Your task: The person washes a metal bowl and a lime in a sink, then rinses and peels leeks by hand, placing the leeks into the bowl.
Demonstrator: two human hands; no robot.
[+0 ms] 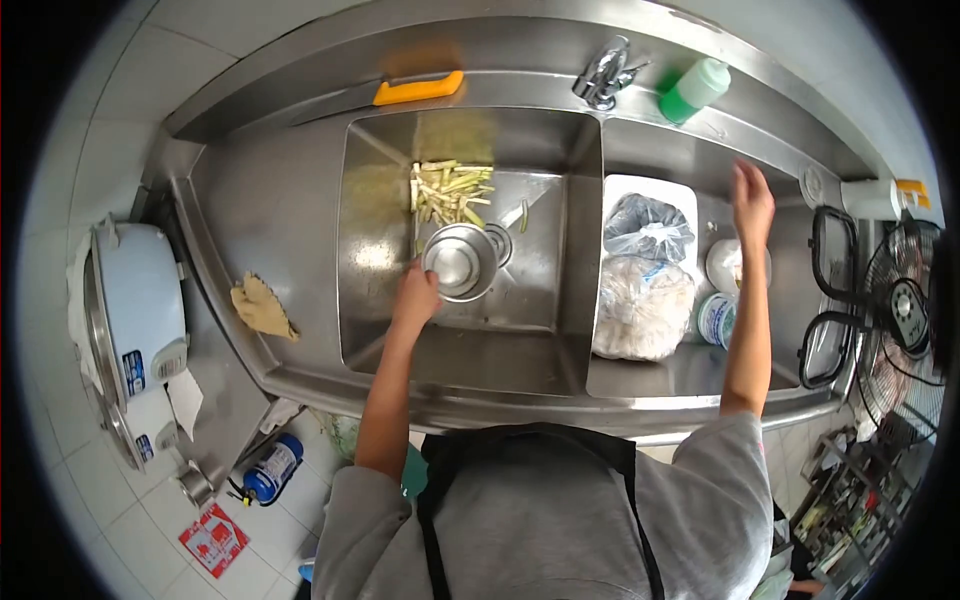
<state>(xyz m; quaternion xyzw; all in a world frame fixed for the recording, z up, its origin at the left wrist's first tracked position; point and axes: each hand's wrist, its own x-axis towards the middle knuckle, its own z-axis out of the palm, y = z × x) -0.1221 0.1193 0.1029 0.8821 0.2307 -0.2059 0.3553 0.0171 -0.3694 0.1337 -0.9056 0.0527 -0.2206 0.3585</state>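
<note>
In the left sink basin (540, 270), my left hand (416, 295) is closed on the near left edge of a round metal bowl (455, 262). Cut green and white vegetable stalks (450, 190) lie just beyond the bowl, with one loose piece to their right. My right hand (753, 205) is raised over the far side of the right basin, its fingers pointing away and close together; whether they hold anything is too small to tell. Nearest below it are a white round container (725, 264) and a tub with a blue label (716, 320).
Bagged food (643, 308) and a dark bag (650, 225) on a white tray (682, 196) are in the right basin. Behind stand a faucet (603, 75), a green bottle (695, 90) and an orange-handled knife (418, 89). A cloth (263, 306) lies left; a fan (905, 305) stands right.
</note>
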